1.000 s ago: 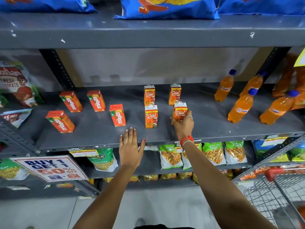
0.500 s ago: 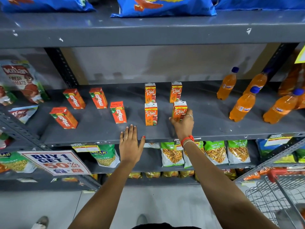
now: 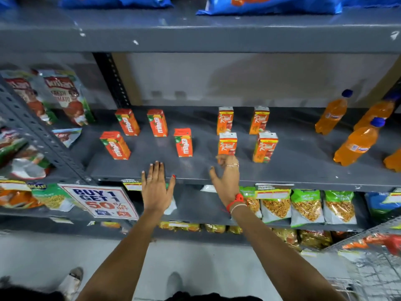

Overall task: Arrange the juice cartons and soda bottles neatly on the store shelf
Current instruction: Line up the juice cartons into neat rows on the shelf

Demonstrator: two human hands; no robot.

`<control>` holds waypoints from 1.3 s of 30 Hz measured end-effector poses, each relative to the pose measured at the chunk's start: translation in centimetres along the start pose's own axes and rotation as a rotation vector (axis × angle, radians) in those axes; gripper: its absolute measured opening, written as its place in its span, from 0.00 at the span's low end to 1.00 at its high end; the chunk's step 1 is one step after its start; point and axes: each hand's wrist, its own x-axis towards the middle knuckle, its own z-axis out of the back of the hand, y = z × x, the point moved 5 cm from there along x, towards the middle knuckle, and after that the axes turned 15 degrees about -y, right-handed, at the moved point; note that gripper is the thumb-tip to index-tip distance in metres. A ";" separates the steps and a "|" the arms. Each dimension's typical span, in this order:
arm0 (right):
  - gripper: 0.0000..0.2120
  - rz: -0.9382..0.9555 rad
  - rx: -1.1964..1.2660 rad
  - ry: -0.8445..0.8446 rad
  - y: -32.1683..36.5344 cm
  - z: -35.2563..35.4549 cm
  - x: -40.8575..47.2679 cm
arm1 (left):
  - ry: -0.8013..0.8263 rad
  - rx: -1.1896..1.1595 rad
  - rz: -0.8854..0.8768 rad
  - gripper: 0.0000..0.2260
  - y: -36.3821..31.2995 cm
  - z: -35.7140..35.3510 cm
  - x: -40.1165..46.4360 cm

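Grey painted metal: store shelf [image 3: 303,170], one tier, carrying all drink stock listed below; every position is given from this shelf.

Orange soda bottles, blue caps, at the shelf's right end: one at the back [image 3: 332,115], one behind the cut-off edge [image 3: 376,115], one nearer the front lip [image 3: 357,144], and a part of a fourth [image 3: 393,160] at the frame edge. All lean in the wide-angle view; all stand apart.

Real juice cartons, orange with white tops, at mid-shelf, upright, in two rows of two: back left [image 3: 225,120], back right [image 3: 259,120], front left [image 3: 227,144], front right [image 3: 265,147]. Gaps show between all four.

Maaza juice cartons, orange-red, on the shelf's left half, upright but unevenly spaced: two at the back [image 3: 127,122] [image 3: 157,122], one forward left [image 3: 115,145], one forward toward the middle [image 3: 183,142].

Left hand [image 3: 156,187]: palm down, flat on the shelf's front lip, fingers straight and close together, thumb spread, holding nothing.

Right hand [image 3: 226,177]: over the front lip, just before the front left Real carton, fingers loosely curled and parted, thumb out, gripping nothing; whether a fingertip touches the carton cannot be told. Red thread and bangle at the wrist.

Sale sign [image 3: 98,200]: "Buy 1 Get 1", fixed below the shelf's left front corner.
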 end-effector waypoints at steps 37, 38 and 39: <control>0.24 -0.266 0.061 0.226 5.6 -19.3 0.3 | 0.058 -0.102 -0.165 0.33 10.0 1.0 2.8; 0.24 -0.272 0.061 0.227 5.6 -19.2 0.2 | 0.056 -0.105 -0.165 0.33 10.0 0.9 2.8; 0.24 -0.271 0.055 0.233 5.7 -19.1 0.1 | 0.054 -0.110 -0.166 0.34 10.0 0.9 2.7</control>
